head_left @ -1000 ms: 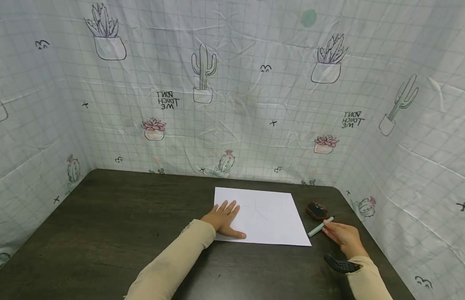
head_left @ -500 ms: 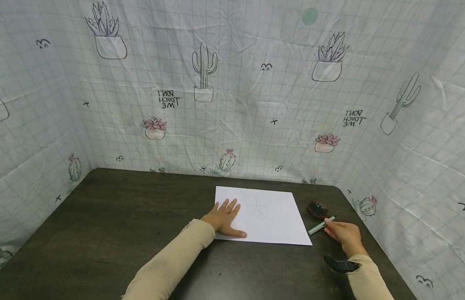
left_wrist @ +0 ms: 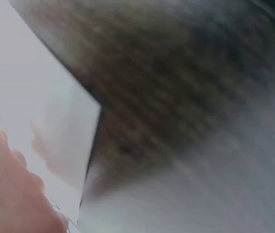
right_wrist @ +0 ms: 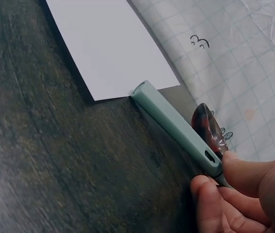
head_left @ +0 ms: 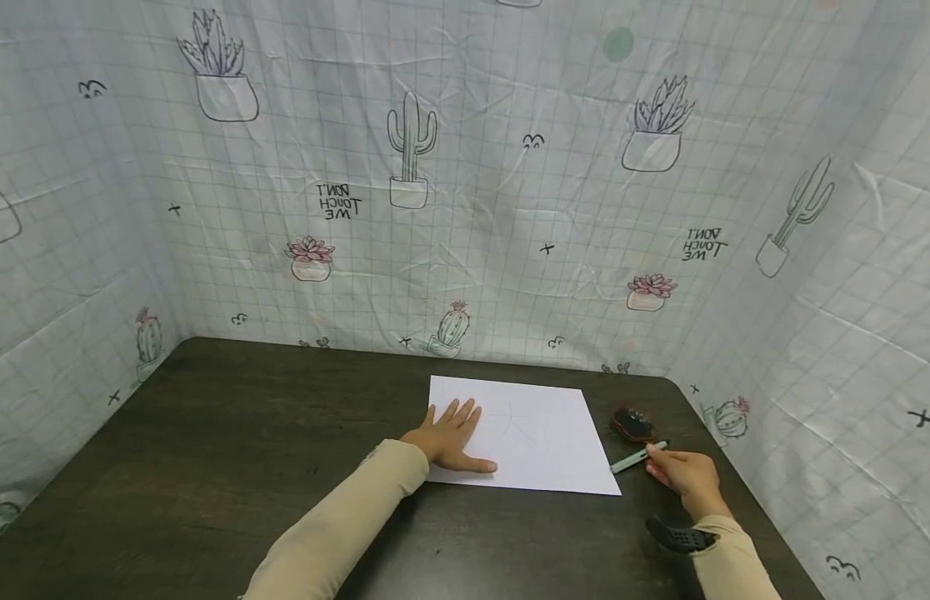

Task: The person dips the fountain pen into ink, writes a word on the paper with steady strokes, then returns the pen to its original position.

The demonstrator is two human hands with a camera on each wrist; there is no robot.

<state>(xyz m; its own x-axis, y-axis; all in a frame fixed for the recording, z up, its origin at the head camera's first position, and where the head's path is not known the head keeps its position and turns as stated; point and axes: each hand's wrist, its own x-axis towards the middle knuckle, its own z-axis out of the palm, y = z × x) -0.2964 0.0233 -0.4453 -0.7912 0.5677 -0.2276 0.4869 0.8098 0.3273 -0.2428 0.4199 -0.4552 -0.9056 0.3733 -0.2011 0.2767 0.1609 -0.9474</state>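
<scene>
A white sheet of paper [head_left: 551, 450] bears a few faint thin lines in its upper middle. My left hand [head_left: 448, 439] lies flat on the sheet's left side, fingers spread. In the left wrist view, part of that hand [left_wrist: 11, 189] shows beside a paper corner. My right hand [head_left: 686, 479], right of the sheet, pinches one end of a light green pen-shaped tool [right_wrist: 176, 126] between thumb and fingers. A small dark slot shows near the gripped end; the tip is mostly hidden by the fingers. The tool's far end overlaps the paper's near-right edge in both views.
A glossy dark reddish-brown oval object [head_left: 633, 424] lies just beyond the right hand. The dark wooden table [head_left: 232, 467] is enclosed by a white curtain [head_left: 472, 208] printed with cacti. A black strap [head_left: 678, 535] hangs at the right wrist.
The green tool's far end has swung slightly left toward the paper edge, with the right hand shifting little. The left hand stays flat on the sheet. The head view has tilted slightly.
</scene>
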